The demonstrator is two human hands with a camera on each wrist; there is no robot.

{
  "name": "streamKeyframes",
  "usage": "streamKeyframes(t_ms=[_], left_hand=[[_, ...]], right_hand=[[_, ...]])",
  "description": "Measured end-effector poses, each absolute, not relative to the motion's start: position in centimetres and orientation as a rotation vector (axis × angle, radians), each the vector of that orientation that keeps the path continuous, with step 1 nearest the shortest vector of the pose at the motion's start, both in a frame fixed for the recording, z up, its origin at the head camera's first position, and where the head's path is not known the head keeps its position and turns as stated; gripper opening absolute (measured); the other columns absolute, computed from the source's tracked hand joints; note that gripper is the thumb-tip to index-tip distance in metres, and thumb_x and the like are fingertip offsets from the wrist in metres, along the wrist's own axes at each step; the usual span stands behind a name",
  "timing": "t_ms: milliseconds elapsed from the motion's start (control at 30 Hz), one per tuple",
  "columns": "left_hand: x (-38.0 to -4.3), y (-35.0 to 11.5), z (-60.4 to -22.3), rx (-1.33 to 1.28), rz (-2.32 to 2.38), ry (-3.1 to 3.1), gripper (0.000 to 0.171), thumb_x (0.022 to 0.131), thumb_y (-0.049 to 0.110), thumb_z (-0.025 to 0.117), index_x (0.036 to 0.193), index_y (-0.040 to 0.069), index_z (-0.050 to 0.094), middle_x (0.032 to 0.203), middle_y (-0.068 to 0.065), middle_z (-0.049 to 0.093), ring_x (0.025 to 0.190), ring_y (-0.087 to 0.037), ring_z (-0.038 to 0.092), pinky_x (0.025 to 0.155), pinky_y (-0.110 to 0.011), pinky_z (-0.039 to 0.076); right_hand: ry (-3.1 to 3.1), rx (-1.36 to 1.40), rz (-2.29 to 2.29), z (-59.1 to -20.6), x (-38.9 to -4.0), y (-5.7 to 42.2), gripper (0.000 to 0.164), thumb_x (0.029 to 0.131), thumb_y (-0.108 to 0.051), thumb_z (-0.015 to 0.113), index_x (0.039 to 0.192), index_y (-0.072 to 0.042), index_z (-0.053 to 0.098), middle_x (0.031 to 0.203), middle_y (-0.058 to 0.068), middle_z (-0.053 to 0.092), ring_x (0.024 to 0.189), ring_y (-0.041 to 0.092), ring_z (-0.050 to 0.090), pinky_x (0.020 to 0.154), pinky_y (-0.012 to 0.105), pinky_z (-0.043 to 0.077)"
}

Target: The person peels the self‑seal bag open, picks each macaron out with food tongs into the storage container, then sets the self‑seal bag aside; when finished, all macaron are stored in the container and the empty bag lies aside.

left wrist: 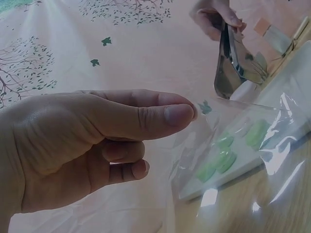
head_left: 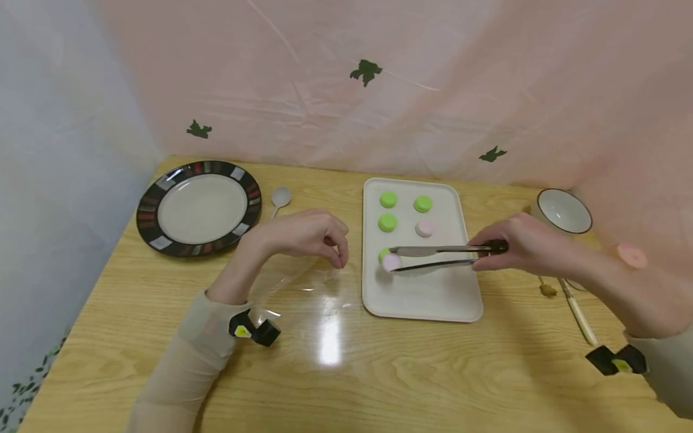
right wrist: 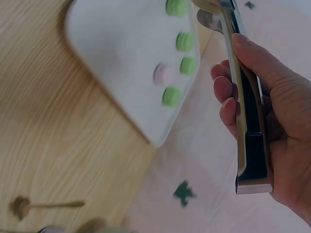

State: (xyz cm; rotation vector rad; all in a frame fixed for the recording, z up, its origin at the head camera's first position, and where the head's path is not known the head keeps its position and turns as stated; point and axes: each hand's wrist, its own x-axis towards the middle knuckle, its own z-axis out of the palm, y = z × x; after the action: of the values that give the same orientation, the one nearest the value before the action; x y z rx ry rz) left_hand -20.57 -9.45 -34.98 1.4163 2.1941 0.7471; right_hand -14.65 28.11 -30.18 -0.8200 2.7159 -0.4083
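My left hand (head_left: 308,237) pinches the edge of a clear plastic bag (left wrist: 279,158) between thumb and forefinger, left of the white tray (head_left: 422,304). My right hand (head_left: 533,243) grips metal tongs (right wrist: 250,116) around their middle. Between the tongs' tips is a pale pink macaron (head_left: 391,262), held over the tray's left side and partly covering a green macaron (head_left: 383,255) in the head view. Farther back on the tray lie several more green macarons (head_left: 388,199) and one pink macaron (head_left: 425,228).
At the back left sits a dark-rimmed plate (head_left: 146,213), with a spoon (head_left: 281,196) beside it. Beyond my right hand stands a white bowl (head_left: 563,210). Near my right forearm are a cream-handled utensil (head_left: 580,317), a small gold utensil (head_left: 548,291) and a pink-topped item (head_left: 632,255).
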Motion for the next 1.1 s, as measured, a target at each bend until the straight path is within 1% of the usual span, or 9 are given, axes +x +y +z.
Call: streamKeyframes(t_ms=[167,267,367,433,567,800,933,1100], left_hand=[[-20.6,-9.6,-35.0,1.406,0.751,2.197,0.003,0.082,0.027,0.072,0.079,0.027,0.073,0.072,0.01,0.053,0.067,-0.005,0.048,0.064,-0.021,0.042],[-20.5,-9.7,-34.9,1.409,0.76,2.196,0.003,0.082,0.027,0.071,0.079,0.026,0.073,0.072,0.01,0.053,0.067,-0.005,0.048,0.063,-0.02,0.041],[-20.4,-9.7,-34.8,1.407,0.774,2.19,0.004,0.082,0.027,0.071,0.08,0.025,0.073,0.072,0.01,0.053,0.067,-0.005,0.048,0.063,-0.02,0.042],[-20.4,-9.7,-34.8,1.4,0.781,2.187,0.004,0.083,0.026,0.071,0.081,0.024,0.074,0.073,0.01,0.053,0.067,-0.005,0.048,0.063,-0.02,0.042],[-20.5,-9.6,-34.7,1.394,0.782,2.189,0.003,0.083,0.026,0.071,0.081,0.025,0.073,0.073,0.01,0.054,0.067,-0.005,0.048,0.063,-0.02,0.042],[-20.6,-9.5,-34.6,1.404,0.776,2.19,0.006,0.083,0.025,0.071,0.079,0.03,0.071,0.073,0.01,0.053,0.066,-0.004,0.048,0.062,-0.02,0.042],[-20.7,-9.5,-34.5,1.401,0.771,2.188,0.005,0.083,0.025,0.071,0.079,0.028,0.072,0.073,0.01,0.054,0.067,-0.005,0.048,0.063,-0.02,0.042],[-20.7,-9.5,-34.4,1.395,0.769,2.186,0.005,0.083,0.025,0.071,0.079,0.028,0.072,0.073,0.01,0.054,0.067,-0.005,0.047,0.063,-0.02,0.042]], right_hand=[[2.777,-0.654,-0.39,-30.8,-14.1,31.7,0.027,0.076,-0.039,0.076,0.096,-0.022,0.071,0.073,-0.015,0.065,0.053,-0.002,0.044,0.048,0.019,0.038],[2.757,-0.555,-0.4,-31.3,-14.2,32.8,0.031,0.077,-0.043,0.074,0.099,-0.021,0.071,0.069,-0.013,0.064,0.049,-0.001,0.039,0.045,0.02,0.035],[2.731,-0.507,-0.403,-31.8,-14.4,33.4,0.033,0.078,-0.045,0.072,0.101,-0.021,0.071,0.067,-0.012,0.062,0.049,0.001,0.038,0.045,0.021,0.034],[2.717,-0.487,-0.398,-32.0,-14.5,33.7,0.036,0.078,-0.046,0.072,0.102,-0.02,0.071,0.068,-0.012,0.062,0.049,0.001,0.039,0.046,0.021,0.035],[2.702,-0.464,-0.385,-32.2,-14.5,34.1,0.039,0.077,-0.048,0.071,0.103,-0.019,0.071,0.069,-0.012,0.063,0.051,0.001,0.041,0.047,0.021,0.036],[2.686,-0.426,-0.358,-32.4,-14.6,34.4,0.04,0.077,-0.044,0.073,0.106,-0.017,0.07,0.067,-0.012,0.062,0.051,0.002,0.041,0.047,0.021,0.036],[2.684,-0.438,-0.362,-32.6,-14.7,34.5,0.038,0.077,-0.043,0.074,0.104,-0.017,0.071,0.068,-0.01,0.063,0.052,0.001,0.043,0.047,0.021,0.037],[2.704,-0.47,-0.361,-32.9,-14.7,34.6,0.04,0.076,-0.045,0.074,0.103,-0.016,0.071,0.069,-0.012,0.064,0.051,0.0,0.044,0.048,0.02,0.038]])
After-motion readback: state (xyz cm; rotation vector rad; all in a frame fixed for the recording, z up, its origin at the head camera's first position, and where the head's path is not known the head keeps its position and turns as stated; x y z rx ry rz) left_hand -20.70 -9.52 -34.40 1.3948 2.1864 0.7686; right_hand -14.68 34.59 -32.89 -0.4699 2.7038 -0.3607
